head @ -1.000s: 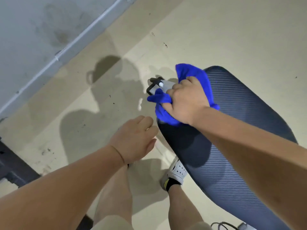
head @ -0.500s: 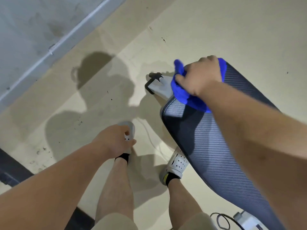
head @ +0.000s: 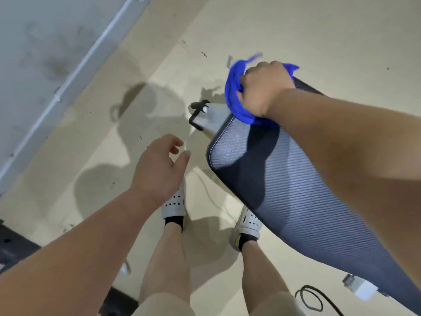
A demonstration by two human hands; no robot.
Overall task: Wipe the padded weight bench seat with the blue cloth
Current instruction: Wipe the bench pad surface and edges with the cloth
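Lower centre, legs and shoes: the person stands on white perforated shoes [head: 174, 201] just left of the pad; a black cable [head: 309, 299] lies coiled at the bottom right.
Left hand: the left hand [head: 159, 172], mid-frame, is relaxed with fingers loosely spread and holds nothing. It is near the pad's corner but apart from it, and half a second ago it hung lower left, more curled.
Padded seat: the ribbed grey-blue bench pad [head: 296, 197] runs from the lower right up to the centre.
Right hand: the right hand [head: 264, 90], upper centre-right, is curled tight round the cloth. Over the last second it swept from the left edge of the pad's end to its far tip.
Blue cloth: the blue cloth [head: 234, 92] is bunched under the fist on the pad's far end, a loose corner blurred.
Task meaning: the far end looks covered; the long stretch toward the lower right probably remains.
Beyond: the bench foot with black handle [head: 205, 115], beige floor [head: 341, 42] and grey wall [head: 45, 42] at upper left.
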